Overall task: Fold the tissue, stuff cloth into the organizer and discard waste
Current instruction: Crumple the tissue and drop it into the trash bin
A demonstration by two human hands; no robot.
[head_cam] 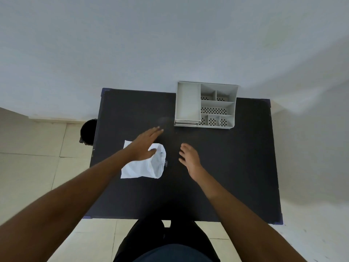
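The left hand (145, 146) extends forward over the black table (226, 176), palm down, fingers straight and held together, thumb spread toward the right. It holds nothing. The palm and wrist lie over the upper part of the white tissue (141, 168); contact with the sheet cannot be confirmed. The left forearm runs diagonally from the lower left corner of the view.

The right hand (189, 157) sits near the tissue's right edge, apart from it, fingers loosely curled downward toward the table surface, holding nothing.

The tissue lies flat left of table centre, its right edge curled up.

The grey compartmented organizer (205, 104) stands at the far table edge. A black bin (87, 132) stands on the floor beside the table's left side.
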